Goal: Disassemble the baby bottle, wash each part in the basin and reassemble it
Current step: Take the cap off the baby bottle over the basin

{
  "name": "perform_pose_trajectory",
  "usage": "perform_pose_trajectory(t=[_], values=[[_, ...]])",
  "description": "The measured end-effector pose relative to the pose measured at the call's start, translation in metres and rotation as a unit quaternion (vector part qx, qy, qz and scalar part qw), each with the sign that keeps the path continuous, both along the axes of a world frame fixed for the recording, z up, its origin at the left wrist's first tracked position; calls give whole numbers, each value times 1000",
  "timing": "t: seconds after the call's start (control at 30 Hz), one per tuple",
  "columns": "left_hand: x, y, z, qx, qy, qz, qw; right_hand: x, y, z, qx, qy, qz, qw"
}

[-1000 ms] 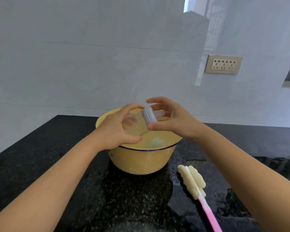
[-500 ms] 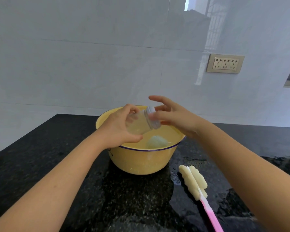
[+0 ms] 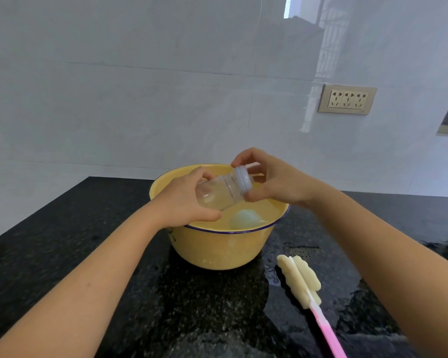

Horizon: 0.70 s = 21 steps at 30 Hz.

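Note:
Above the yellow basin [image 3: 225, 250] I hold a clear baby bottle [image 3: 220, 193] lying on its side, neck to the right. My left hand [image 3: 185, 200] wraps around the bottle's body. My right hand [image 3: 274, 180] pinches the pale lilac screw ring [image 3: 242, 180] on the neck, thumb below and fingers on top; the teat sticks out behind the fingers. A round translucent cap [image 3: 245, 218] floats in the basin's water under the bottle.
A bottle brush [image 3: 299, 280] with a cream sponge head and pink handle lies on the wet black granite counter [image 3: 62, 249], right of the basin. The white tiled wall behind carries a socket panel [image 3: 347, 99].
My right hand's fingers have shifted around the screw ring. The bottle has dropped a little and turned so more of its clear body shows. The floating cap is now uncovered.

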State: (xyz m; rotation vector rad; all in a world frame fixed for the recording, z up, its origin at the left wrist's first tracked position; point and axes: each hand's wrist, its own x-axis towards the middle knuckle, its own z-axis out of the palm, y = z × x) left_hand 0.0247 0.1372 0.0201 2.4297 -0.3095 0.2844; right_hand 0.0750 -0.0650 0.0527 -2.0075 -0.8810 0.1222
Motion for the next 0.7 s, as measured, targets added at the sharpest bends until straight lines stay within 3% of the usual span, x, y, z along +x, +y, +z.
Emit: perform_pose_trajectory(t=[0.13, 0.3, 0.43, 0.7], values=[[2, -1, 0, 7, 4, 23, 1000, 5, -8, 4, 1, -65, -86, 994], [2, -1, -1, -12, -12, 32, 999, 11, -12, -9, -129, -16, -141, 981], [3, 0, -1, -10, -20, 26, 999, 9, -7, -12, -22, 24, -113, 993], [9, 6, -2, -37, 31, -12, 999, 0, 15, -12, 132, -9, -125, 983]])
